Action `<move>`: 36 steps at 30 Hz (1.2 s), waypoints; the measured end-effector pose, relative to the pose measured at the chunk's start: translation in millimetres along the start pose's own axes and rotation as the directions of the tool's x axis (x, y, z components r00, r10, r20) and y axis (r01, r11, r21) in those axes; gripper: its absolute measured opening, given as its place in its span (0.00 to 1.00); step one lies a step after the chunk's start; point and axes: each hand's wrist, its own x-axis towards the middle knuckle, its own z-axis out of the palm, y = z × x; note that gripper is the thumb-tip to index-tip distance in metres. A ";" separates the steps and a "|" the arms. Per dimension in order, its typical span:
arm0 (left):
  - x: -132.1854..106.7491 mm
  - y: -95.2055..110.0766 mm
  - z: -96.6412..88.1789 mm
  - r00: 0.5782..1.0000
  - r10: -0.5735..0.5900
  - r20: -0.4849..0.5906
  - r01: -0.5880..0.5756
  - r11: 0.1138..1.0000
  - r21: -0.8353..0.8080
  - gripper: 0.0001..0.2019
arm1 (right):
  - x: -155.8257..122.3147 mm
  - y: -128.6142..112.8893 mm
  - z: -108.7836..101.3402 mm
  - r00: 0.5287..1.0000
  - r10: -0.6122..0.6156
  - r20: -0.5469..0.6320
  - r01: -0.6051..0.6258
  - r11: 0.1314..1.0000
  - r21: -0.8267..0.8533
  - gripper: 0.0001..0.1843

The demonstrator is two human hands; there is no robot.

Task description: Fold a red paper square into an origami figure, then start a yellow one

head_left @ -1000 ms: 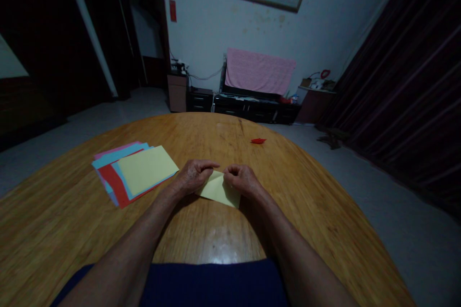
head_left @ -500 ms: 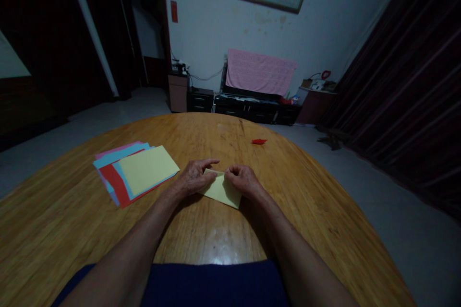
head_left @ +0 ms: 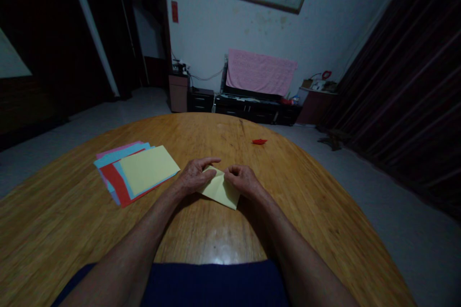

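Between my hands is a folded sheet of pale yellow paper [head_left: 220,193], low over the table, with a crease running down its middle. My left hand [head_left: 194,175] grips its left part, thumb on the near face and index finger stretched out past the upper edge. At the upper right, my right hand [head_left: 243,180] pinches the paper between thumb and curled fingers. The fingers behind the sheet are hidden.
On the round wooden table [head_left: 201,240], a fanned stack of coloured paper [head_left: 124,192] lies to the left, a yellow sheet [head_left: 149,169] on top. A small red folded paper boat [head_left: 259,142] sits toward the far right. Beyond stands a television under a pink towel [head_left: 261,72].
The yellow paper has opened a little between my hands, and its middle crease shows more clearly. Its lower right corner has shifted slightly left. Both hands have hardly moved.
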 end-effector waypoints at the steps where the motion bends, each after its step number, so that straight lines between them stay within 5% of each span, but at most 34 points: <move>1: -0.1 0.4 0.2 1.000 -0.003 -0.001 0.003 1.000 -0.005 0.25 | 0.1 0.3 0.2 1.000 0.001 -0.002 -0.001 1.000 0.003 0.05; 25: -1.8 10.8 0.8 0.997 -0.078 0.013 0.079 0.995 -0.068 0.29 | 0.6 1.4 -0.6 1.000 -0.008 -0.010 0.007 0.999 -0.047 0.08; 30: -3.9 9.2 1.3 0.984 -0.164 0.065 0.170 0.981 -0.096 0.19 | 1.0 5.7 1.7 1.000 -0.012 0.006 0.012 0.999 0.030 0.08; 36: -5.3 4.9 1.9 0.986 -0.118 0.115 0.135 0.979 -0.155 0.16 | -1.2 2.7 -0.3 1.000 -0.004 -0.017 0.004 1.000 0.008 0.08</move>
